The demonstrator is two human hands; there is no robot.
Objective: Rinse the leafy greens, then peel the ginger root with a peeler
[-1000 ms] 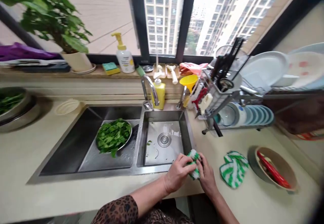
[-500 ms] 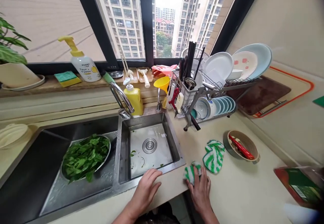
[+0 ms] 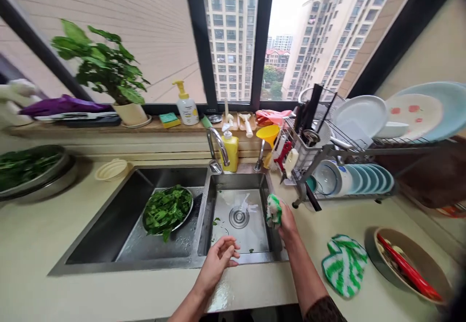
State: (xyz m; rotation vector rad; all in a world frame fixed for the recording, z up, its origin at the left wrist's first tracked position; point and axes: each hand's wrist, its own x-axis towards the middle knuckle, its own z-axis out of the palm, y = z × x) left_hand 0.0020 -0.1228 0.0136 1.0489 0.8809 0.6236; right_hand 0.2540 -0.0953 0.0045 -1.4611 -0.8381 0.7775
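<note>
My right hand (image 3: pixel 287 221) grips a bunched green-and-white striped cloth (image 3: pixel 274 211) above the right rim of the small sink basin (image 3: pixel 255 234). Over the front rim of that basin, my left hand (image 3: pixel 219 259) is held with its fingers loosely curved and apart, nothing in it. Bits of green leaf lie on the wet basin floor around the drain (image 3: pixel 239 217). A second green-and-white cloth (image 3: pixel 345 265) rests on the counter to the right. In the larger basin at left sits a bowl heaped with leafy greens (image 3: pixel 168 209).
Behind the basins stand the faucet (image 3: pixel 220 147) and a yellow soap bottle (image 3: pixel 230 152). A dish rack (image 3: pixel 327 150) with plates and bowls is at right. A brown basket (image 3: pixel 374 259) holds a red pepper (image 3: pixel 407 266). At far left are stacked metal bowls (image 3: pixel 54 186) with greens.
My right hand has lifted the bunched cloth off the counter and moved it up to the basin's right side. My view has swung left. My left hand stays near the basin's front rim.
</note>
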